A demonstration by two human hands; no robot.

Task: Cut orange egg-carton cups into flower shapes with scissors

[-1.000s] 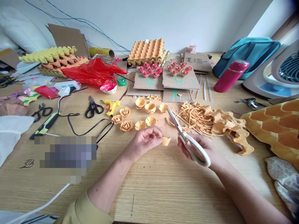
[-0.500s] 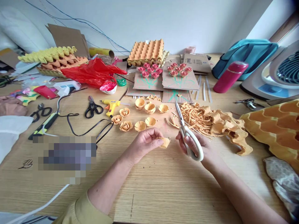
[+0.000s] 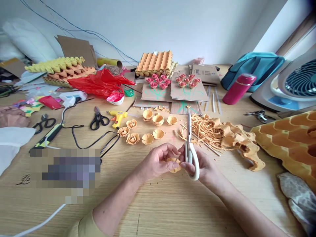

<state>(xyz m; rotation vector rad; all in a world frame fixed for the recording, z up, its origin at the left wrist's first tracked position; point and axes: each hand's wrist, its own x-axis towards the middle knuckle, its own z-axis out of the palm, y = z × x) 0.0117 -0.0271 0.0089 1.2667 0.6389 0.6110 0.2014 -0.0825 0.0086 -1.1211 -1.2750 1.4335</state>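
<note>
My left hand (image 3: 160,160) pinches a small orange egg-carton cup (image 3: 173,165) between thumb and fingers, just above the table. Against the cup's right side, the fingertips of my right hand (image 3: 197,163) touch or nearly touch it. White-handled scissors (image 3: 189,144) hang in that same hand, blades closed and pointing away from me. Beyond my hands stand several cut cups (image 3: 158,134), and to their left lie several rolled carton roses (image 3: 133,138). A heap of carton strips (image 3: 203,130) lies to the right, joined by a torn piece of egg carton (image 3: 243,146).
A yellow glue gun (image 3: 118,118) and black scissors (image 3: 99,119) lie to the left with cables around them. Cardboard sheets (image 3: 189,93) with red flowers stand at the back. On the right are a large egg tray (image 3: 288,138), a pink bottle (image 3: 239,89) and a fan (image 3: 283,85).
My right hand has moved left with the scissors, up to the cup. The scissors now point straighter ahead. The cup has turned in my left hand, and the view has tilted up slightly.
</note>
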